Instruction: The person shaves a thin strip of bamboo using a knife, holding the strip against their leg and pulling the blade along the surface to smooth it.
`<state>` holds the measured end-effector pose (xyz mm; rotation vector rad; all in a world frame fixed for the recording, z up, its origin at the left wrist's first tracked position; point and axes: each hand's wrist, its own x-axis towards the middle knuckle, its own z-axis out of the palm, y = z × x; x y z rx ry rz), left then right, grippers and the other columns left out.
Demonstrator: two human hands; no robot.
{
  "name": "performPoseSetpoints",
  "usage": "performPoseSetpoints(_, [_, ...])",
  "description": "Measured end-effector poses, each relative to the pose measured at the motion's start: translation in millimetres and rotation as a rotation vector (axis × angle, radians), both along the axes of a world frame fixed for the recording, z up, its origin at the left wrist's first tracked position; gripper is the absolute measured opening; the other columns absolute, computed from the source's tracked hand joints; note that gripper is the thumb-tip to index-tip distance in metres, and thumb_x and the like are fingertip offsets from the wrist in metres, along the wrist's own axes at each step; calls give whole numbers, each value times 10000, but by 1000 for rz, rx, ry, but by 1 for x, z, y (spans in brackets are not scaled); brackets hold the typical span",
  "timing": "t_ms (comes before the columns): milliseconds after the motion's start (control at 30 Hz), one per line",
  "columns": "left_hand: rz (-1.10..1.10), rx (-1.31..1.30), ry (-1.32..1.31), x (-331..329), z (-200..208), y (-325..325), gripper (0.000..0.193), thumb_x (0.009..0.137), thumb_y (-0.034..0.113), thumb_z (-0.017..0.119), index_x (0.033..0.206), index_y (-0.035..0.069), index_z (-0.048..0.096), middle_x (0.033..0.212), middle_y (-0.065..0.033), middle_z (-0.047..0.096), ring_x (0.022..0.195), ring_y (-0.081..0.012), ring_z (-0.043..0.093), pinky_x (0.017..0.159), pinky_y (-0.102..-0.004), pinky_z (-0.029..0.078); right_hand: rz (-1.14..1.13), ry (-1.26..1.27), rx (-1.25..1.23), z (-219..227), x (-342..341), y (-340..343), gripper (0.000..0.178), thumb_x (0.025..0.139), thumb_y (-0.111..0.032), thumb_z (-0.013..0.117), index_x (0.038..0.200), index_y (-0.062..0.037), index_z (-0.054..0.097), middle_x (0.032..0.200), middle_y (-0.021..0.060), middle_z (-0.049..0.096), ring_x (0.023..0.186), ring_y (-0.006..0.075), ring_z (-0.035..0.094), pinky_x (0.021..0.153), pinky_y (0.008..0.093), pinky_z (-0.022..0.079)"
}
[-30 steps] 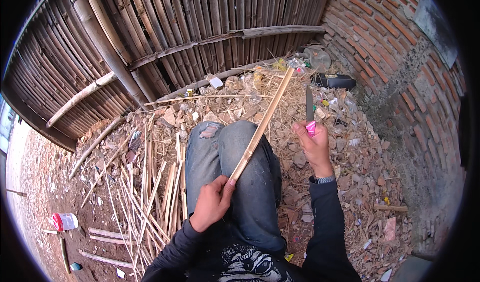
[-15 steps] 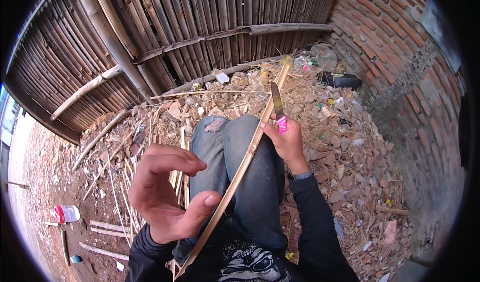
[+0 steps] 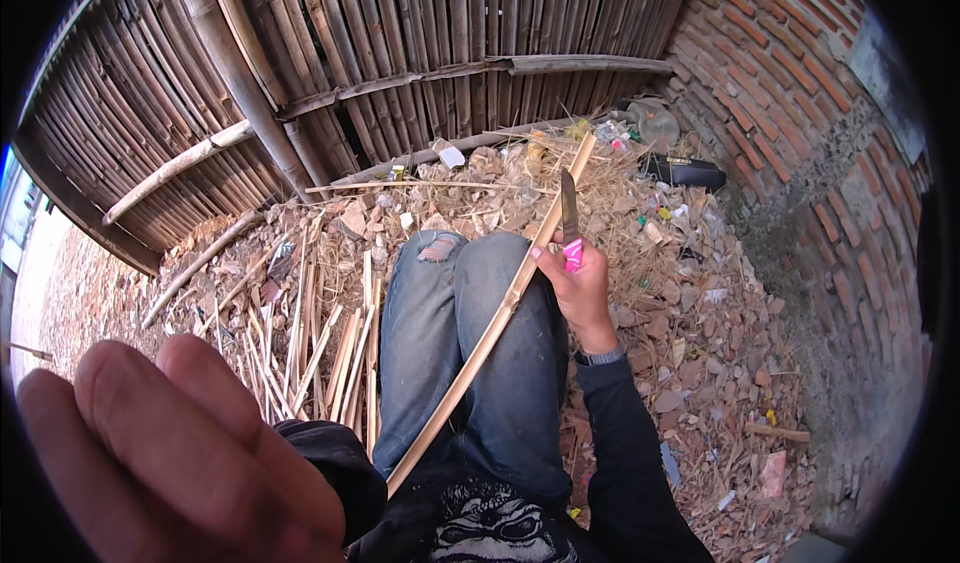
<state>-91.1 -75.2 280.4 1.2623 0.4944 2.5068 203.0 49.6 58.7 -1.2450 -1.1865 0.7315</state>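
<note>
My right hand (image 3: 580, 291) is closed around a knife (image 3: 571, 225) with a pink-and-white handle, its blade pointing up. The same hand's thumb presses against a long split bamboo strip (image 3: 500, 313). That strip slants across my jeans (image 3: 425, 363), from my lap up past the blade, which lies alongside it. Large in the lower left, close to the camera, is my left hand (image 3: 190, 453). It is raised off the strip, with bent fingers slightly apart and no object seen in them; its thumb is hidden.
Several cut bamboo strips (image 3: 345, 363) lie left of my legs. Rubble and dry straw (image 3: 690, 353) cover the ground, with a black case (image 3: 685, 171) at the far right. A bamboo wall (image 3: 430, 23) stands ahead and a brick wall (image 3: 830, 183) on the right.
My left hand has moved left and closer to the camera, away from the bamboo strip. My right hand still holds the knife and strip, almost in place.
</note>
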Motion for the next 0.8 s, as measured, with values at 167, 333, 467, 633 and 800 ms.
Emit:
performPoseSetpoints(167, [-100, 24, 12, 18, 0, 8, 461, 1102, 301, 506, 1408, -13, 364, 1380, -139, 432, 1274, -253, 426, 1113, -443, 324, -27, 38, 27, -3, 2, -1, 334, 907, -228, 852, 1066, 40, 731, 669, -91, 490, 602, 16, 432, 555, 237, 360])
performPoseSetpoints(333, [-164, 39, 43, 30, 3, 16, 429, 1072, 349, 568, 1285, 13, 407, 1209, -105, 453, 1109, -217, 450, 985, -396, 357, 8, 7, 14, -8, 4, 0, 325, 913, -220, 847, 1066, 38, 723, 666, -94, 502, 602, 11, 439, 560, 232, 364])
performPoseSetpoints(467, [-242, 48, 77, 43, 5, 26, 418, 1048, 387, 617, 1187, 34, 441, 1073, -78, 469, 978, -189, 470, 883, -359, 384, 4, 43, 36, -3, 3, 1, 306, 921, -211, 837, 1059, 40, 730, 675, -85, 532, 611, 10, 459, 570, 227, 378])
performPoseSetpoints(633, [-336, -134, 266, 57, -29, 55, 425, 1019, 435, 679, 1063, 61, 483, 902, -44, 489, 813, -154, 494, 755, -312, 417, -15, 7, 32, -8, 7, -2, 255, 926, -210, 830, 996, 13, 729, 676, -67, 568, 622, 30, 492, 581, 247, 413])
performPoseSetpoints(800, [-380, -849, 1241, 39, -147, 62, 375, 1026, 345, 697, 1092, -8, 589, 830, -92, 642, 758, -173, 625, 688, -367, 505, -56, -150, 8, 9, -1, -9, 319, 958, -269, 796, 860, -2, 652, 642, 12, 582, 594, 93, 524, 565, 307, 425])
